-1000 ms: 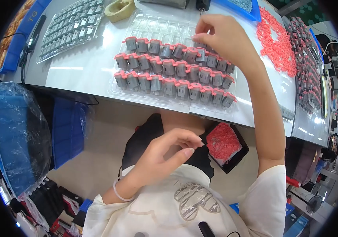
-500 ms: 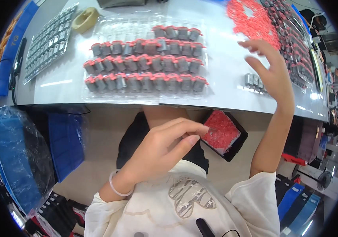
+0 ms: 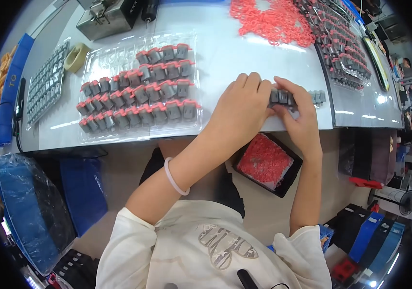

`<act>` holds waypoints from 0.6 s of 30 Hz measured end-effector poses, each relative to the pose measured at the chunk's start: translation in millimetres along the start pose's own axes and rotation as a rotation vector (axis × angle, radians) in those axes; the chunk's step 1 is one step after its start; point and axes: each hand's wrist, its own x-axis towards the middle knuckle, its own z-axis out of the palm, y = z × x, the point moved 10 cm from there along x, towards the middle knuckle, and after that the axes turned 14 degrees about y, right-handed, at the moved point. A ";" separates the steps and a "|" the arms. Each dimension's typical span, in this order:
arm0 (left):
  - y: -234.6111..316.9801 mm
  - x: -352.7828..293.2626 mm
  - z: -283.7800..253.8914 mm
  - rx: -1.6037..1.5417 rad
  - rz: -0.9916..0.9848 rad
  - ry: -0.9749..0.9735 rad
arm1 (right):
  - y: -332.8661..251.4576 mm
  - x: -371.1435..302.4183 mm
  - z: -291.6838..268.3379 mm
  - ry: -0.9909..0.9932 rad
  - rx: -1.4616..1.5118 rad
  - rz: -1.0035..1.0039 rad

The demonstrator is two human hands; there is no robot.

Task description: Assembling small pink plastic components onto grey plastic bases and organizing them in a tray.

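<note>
A short row of small grey blocks (image 3: 282,98) is between my two hands, above the right part of the white table. My right hand (image 3: 305,115) grips the row with its thumb below and its fingers along the top. From the other side, my left hand (image 3: 242,108) closes its fingers on the row's left end; its thumb is mostly hidden. A few more grey blocks (image 3: 318,97) lie on the table just beyond my right hand. Left of my hands, a clear plastic tray (image 3: 119,45) carries rows of grey blocks with pink-red rings on them.
Loose pink-red rings (image 3: 273,21) are heaped at the back. More filled trays (image 3: 343,45) stand at the right. At the left are a tape roll (image 3: 77,58), a tray of bare grey blocks (image 3: 47,86) and a metal box (image 3: 107,19). A black bin (image 3: 292,178) sits below the table edge.
My left hand has risen from over my lap to the table. My right hand has come down from near the ring heap, and both now hold the grey blocks. The view has shifted right.
</note>
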 end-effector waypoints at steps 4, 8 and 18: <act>2.8 -5.3 -0.3 -0.022 -0.003 0.056 | -1.3 -0.2 -0.9 -0.032 -0.070 -0.170; 12.8 -8.2 -3.4 0.012 0.120 0.132 | -1.3 -0.2 -1.6 -0.012 -0.013 -0.124; 4.1 -31.8 -61.2 -0.567 -0.177 0.233 | -18.8 18.4 -8.7 -0.080 -0.123 -0.194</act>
